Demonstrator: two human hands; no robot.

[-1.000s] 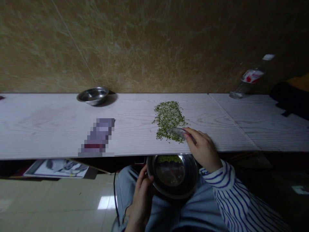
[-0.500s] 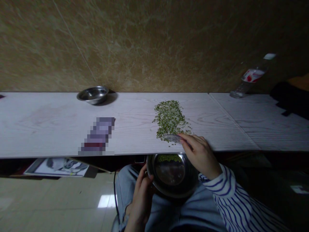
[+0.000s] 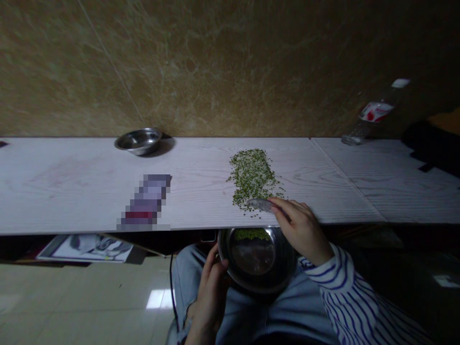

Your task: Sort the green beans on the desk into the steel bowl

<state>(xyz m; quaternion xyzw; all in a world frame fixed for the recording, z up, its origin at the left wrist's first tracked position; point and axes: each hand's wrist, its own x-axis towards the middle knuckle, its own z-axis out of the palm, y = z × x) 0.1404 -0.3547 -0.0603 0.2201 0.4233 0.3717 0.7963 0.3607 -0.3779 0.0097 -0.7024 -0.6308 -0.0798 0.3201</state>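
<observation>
1. The left hand is held low, its thumb and fingers closed in a grip.
2. The right hand reaches forward, farther out than the left, pinching between thumb and fingers.
3. The right forearm slants in from lower right.

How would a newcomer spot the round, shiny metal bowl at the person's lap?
Find the long white wood-grained table, then the small green grains scattered on it. Below them, past the table's near edge, the bare left hand holds the round, shiny metal bowl. Unlike the shallow metal bowl on the table, this one is at the lap with green grains inside.
</observation>
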